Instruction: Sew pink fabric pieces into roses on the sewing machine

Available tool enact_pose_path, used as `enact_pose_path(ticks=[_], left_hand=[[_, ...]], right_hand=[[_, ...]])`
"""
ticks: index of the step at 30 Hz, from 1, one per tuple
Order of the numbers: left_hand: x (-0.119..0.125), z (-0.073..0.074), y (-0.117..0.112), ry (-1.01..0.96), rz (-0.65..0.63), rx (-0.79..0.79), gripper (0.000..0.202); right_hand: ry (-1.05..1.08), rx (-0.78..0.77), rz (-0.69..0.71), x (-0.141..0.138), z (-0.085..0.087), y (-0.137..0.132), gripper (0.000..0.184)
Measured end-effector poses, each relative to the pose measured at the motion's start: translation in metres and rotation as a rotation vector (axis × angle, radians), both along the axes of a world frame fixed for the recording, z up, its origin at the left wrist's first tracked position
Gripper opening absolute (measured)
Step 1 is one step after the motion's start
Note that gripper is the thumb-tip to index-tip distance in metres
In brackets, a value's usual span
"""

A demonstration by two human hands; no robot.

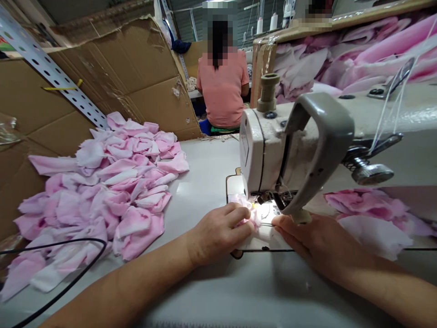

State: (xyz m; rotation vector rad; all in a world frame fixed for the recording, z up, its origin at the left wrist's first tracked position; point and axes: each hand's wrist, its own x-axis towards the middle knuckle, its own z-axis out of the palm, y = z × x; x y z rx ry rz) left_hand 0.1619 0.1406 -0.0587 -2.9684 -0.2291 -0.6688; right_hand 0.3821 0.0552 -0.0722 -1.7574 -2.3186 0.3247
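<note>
These are two bare arms, a left arm [119, 291] and a right arm [372, 284]. Each arm is wide and gets thinner near the wrist. The left hand [216, 234] has a round, bumpy back with little lines in the skin near the wrist. Its fingers [239, 217] are short and thick. The right hand [309, 239] looks long and smooth, with slim fingers [290, 230]. No sleeve, ring or watch can be seen on either one.

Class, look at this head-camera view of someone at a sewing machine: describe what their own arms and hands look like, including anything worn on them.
The left hand and right hand are bare, with no gloves, rings or watch showing. The left forearm and right forearm are also bare, with no sleeve in view.
</note>
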Motion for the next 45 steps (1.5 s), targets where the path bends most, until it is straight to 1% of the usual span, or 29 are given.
enact_pose_path(ticks=[4,6,9,14,18,23,28,30,33,37,40,45], left_hand=[[0.002,0.001,0.000,0.025,-0.018,-0.016,0.013],[0.003,0.001,-0.002,0.045,-0.040,0.005,0.016],[0.005,-0.001,-0.006,0.060,-0.069,0.024,0.016],[0.004,-0.003,-0.009,0.047,-0.023,-0.055,0.014],[0.002,-0.003,-0.008,0.058,0.001,-0.068,0.014],[0.001,-0.005,-0.005,0.037,0.006,-0.040,0.009],[0.001,-0.006,-0.003,-0.031,0.005,-0.030,0.006],[0.001,-0.006,-0.003,-0.042,0.011,-0.033,0.008],[0.001,-0.007,-0.004,-0.060,0.027,-0.040,0.009],[0.004,-0.007,-0.005,-0.103,0.044,-0.032,0.009],[0.005,-0.007,-0.005,-0.107,0.067,-0.007,0.013],[0.007,-0.009,-0.006,-0.095,0.089,0.015,0.013]], right_hand=[[0.025,0.001,0.009,0.000,0.001,0.001,0.023],[-0.013,0.001,0.014,-0.002,0.003,0.002,0.021],[-0.083,0.010,0.023,-0.004,0.005,0.004,0.020],[-0.079,0.033,0.090,-0.007,0.008,0.004,0.021],[-0.072,0.024,0.088,-0.005,0.008,0.004,0.020],[0.012,0.027,0.091,0.000,0.006,0.006,0.023],[0.106,0.079,0.105,-0.002,0.012,0.008,0.025],[0.124,0.106,0.084,-0.005,0.013,0.007,0.025],[0.134,0.105,0.010,-0.010,0.010,0.005,0.026],[0.157,0.036,-0.070,-0.014,0.005,0.003,0.031],[0.154,-0.040,-0.079,-0.016,0.007,0.001,0.032],[0.146,-0.097,-0.109,-0.019,0.008,0.002,0.031]])
